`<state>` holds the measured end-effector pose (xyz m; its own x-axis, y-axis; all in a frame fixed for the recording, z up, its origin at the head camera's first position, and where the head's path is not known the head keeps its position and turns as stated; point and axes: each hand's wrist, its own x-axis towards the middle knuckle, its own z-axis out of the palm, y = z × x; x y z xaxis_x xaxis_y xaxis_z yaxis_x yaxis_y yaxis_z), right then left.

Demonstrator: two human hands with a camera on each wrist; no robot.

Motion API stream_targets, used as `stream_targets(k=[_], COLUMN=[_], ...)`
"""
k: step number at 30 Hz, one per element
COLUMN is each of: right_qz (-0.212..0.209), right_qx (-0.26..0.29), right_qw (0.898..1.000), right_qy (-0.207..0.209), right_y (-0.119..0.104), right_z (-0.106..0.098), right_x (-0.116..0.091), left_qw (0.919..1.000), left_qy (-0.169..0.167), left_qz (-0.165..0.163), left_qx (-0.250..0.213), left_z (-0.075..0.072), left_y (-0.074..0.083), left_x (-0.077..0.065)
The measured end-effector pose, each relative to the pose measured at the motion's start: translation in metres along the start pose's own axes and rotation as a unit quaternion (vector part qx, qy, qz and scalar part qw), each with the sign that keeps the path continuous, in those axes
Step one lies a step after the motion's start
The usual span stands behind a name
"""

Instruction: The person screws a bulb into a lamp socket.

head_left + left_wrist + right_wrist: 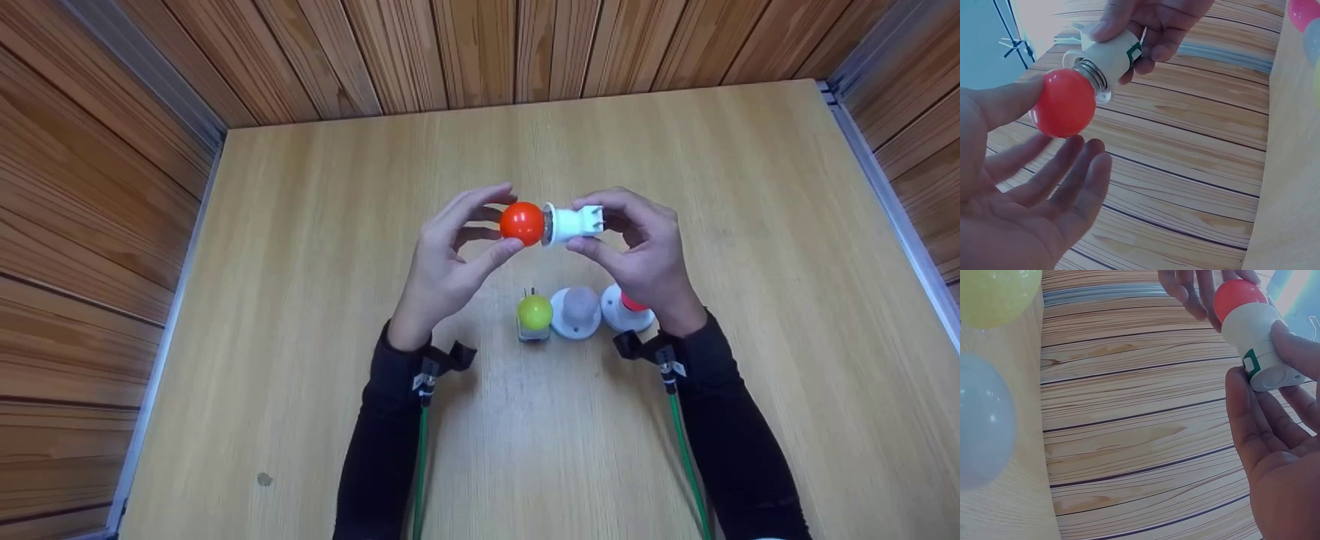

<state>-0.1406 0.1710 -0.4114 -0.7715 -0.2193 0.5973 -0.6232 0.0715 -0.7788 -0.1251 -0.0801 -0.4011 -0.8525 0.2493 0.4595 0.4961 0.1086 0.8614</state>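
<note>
Over the table, my left hand (450, 259) pinches a red light bulb (522, 223) between thumb and fingers. My right hand (645, 244) grips a white plug-in lamp socket (574, 223), its prongs pointing right. Bulb and socket lie in line, nearly level. Some of the bulb's metal screw thread (1092, 76) shows at the socket's mouth in the left wrist view; how deep the rest sits is hidden. A green-marked switch (1251, 364) is visible on the socket's side in the right wrist view.
Below the hands stand a yellow-green bulb (535, 312) on a pronged socket, a whitish bulb (580, 303) on a round base, and another round white base (626, 318) with a red bulb, partly behind the right hand. Wood-panelled walls (480, 52) border the table. Green cables (421, 465) trail from both wrists.
</note>
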Motion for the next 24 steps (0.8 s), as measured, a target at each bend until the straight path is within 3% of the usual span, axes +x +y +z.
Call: stream_targets(k=[6,13,24], right_qz=[-0.010,-0.031,-0.034], right_qx=[-0.001,0.004,0.017], right_qw=[1.000,0.999,0.999], right_qy=[0.009,0.017,0.015], right_y=[-0.0001,-0.0009,-0.0001], right_z=[0.0001,0.0010,0.0038], right_x=[0.0011,0.0035,0.0013], left_qw=[0.9998,0.9991,0.9979], left_qy=[-0.006,-0.014,0.013], left_qz=[-0.018,-0.033,-0.043], left_qx=[0.005,-0.022,-0.046], left_z=[-0.0019,-0.0019,0.0032], left_y=[0.0004,0.0016,0.0009], left_x=[0.0004,0.0017,-0.0001])
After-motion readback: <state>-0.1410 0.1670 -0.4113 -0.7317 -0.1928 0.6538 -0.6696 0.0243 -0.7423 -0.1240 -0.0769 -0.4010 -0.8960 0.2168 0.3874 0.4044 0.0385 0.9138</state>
